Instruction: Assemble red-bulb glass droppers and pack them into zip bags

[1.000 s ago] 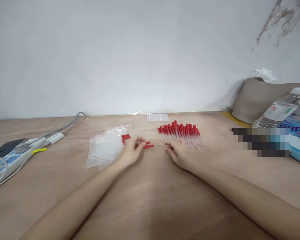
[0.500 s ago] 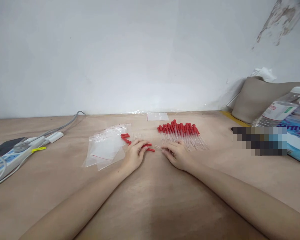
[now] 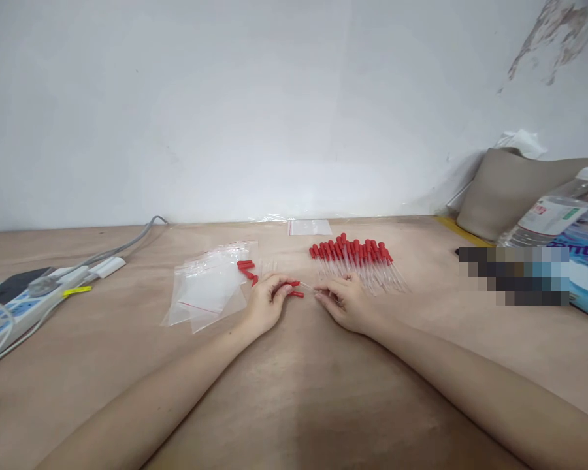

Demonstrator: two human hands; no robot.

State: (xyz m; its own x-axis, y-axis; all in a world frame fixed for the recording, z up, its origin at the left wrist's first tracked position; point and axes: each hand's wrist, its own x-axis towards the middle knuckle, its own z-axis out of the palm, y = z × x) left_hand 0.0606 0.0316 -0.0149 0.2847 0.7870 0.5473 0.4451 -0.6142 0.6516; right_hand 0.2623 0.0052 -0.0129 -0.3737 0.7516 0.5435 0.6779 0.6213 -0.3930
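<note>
My left hand (image 3: 266, 301) is curled on the wooden table (image 3: 294, 391), its fingers pinching a small red rubber cap (image 3: 293, 284). My right hand (image 3: 345, 301) faces it, fingers closed on a thin clear glass tube (image 3: 308, 288) whose tip points at that cap. Another loose red cap (image 3: 296, 294) lies just below the fingertips, and a few more red caps (image 3: 245, 266) sit beside the left hand. Behind the right hand lies a pile of assembled droppers with red bulbs (image 3: 355, 258).
Several clear zip bags (image 3: 208, 290) lie left of my left hand, and one more bag (image 3: 310, 227) by the wall. A power strip with cables (image 3: 34, 294) sits at the far left. A water bottle (image 3: 551, 212), blue packet and beige bag (image 3: 514, 186) stand at the right.
My left hand picked up a red cap and drew back toward me; my right hand lifted a glass tube from beside the pile and brought its tip up to the cap.
</note>
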